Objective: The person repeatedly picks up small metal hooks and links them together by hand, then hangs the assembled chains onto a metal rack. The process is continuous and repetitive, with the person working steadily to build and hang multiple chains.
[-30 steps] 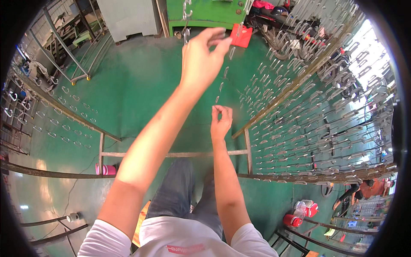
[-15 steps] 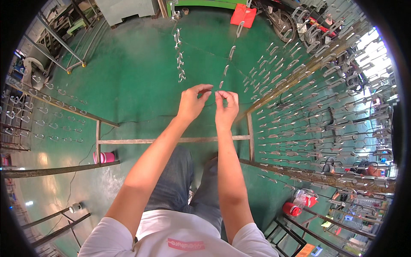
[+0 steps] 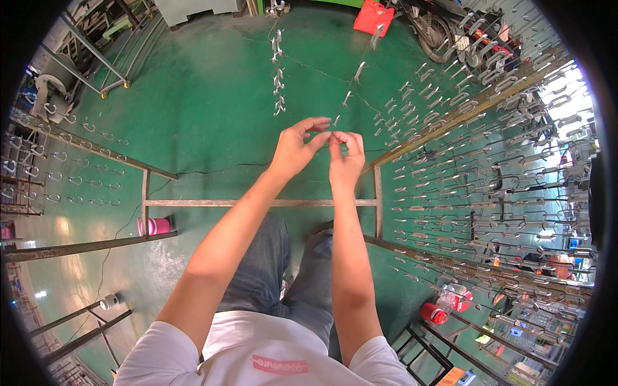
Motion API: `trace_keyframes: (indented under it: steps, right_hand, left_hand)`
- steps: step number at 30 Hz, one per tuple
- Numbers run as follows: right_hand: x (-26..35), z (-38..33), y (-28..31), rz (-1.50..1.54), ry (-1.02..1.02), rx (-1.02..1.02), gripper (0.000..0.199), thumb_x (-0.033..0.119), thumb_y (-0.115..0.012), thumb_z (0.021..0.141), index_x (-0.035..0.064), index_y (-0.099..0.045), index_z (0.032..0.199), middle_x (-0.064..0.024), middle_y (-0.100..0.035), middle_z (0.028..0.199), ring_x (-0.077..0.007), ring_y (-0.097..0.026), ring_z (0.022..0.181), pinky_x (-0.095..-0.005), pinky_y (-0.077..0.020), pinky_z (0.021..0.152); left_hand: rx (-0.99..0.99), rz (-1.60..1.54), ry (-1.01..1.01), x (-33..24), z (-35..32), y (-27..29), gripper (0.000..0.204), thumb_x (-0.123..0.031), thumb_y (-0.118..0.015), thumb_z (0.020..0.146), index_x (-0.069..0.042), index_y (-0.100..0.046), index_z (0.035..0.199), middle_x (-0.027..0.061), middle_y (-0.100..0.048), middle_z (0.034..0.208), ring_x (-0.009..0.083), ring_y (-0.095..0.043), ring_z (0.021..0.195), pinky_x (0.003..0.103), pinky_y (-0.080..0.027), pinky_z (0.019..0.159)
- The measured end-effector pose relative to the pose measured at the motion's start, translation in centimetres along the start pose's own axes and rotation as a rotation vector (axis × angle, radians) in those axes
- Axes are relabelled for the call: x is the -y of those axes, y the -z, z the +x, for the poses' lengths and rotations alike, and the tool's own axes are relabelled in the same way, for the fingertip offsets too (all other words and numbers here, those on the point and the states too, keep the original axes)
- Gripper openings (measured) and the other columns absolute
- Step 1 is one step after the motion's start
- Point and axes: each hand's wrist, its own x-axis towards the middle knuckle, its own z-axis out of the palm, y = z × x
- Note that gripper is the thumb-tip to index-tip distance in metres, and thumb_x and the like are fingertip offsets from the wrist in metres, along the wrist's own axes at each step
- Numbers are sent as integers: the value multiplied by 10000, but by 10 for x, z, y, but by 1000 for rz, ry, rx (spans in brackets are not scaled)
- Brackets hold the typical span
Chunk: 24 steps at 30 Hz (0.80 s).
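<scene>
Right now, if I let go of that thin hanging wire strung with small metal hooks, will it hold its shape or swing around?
Probably swing: the thin wire strung with small metal hooks hangs freely from above, pinched only between the left hand and right hand. It looks light and springy. The neighbouring chain of hooks dangles loose likewise.

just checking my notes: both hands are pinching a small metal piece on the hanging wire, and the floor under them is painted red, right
Not quite. Both the left hand and the right hand do pinch a small metal piece on the hanging wire, but the head view shows the floor under them painted green, not red.
</scene>
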Motion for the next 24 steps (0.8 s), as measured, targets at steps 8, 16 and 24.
trace_keyframes:
  steps: [8,16,24]
  right_hand:
    - [1,-6,-4,-328,118,-108,176,71,-720,743,116,-607,870,-24,-606,882,-220,-583,844,-341,-384,737]
    - [7,-7,-7,-389,144,-136,158,77,-720,747,115,-622,865,-24,-609,900,-216,-585,837,-332,-384,741]
    - [12,-10,-9,-349,121,-131,189,83,-729,765,123,-636,925,-33,-593,895,-192,-583,813,-340,-408,714]
  left_hand:
    - [-241,377,-157,-12,0,-17,268,-173,-762,740,-54,-684,968,76,-704,912,219,-664,830,354,-523,724]
    - [-270,405,-139,-11,2,-20,160,-138,-742,761,-39,-712,883,86,-712,816,210,-686,732,305,-523,676]
    - [-212,418,-136,-12,8,-7,150,-146,-739,766,-29,-714,857,95,-712,825,211,-682,725,303,-517,664]
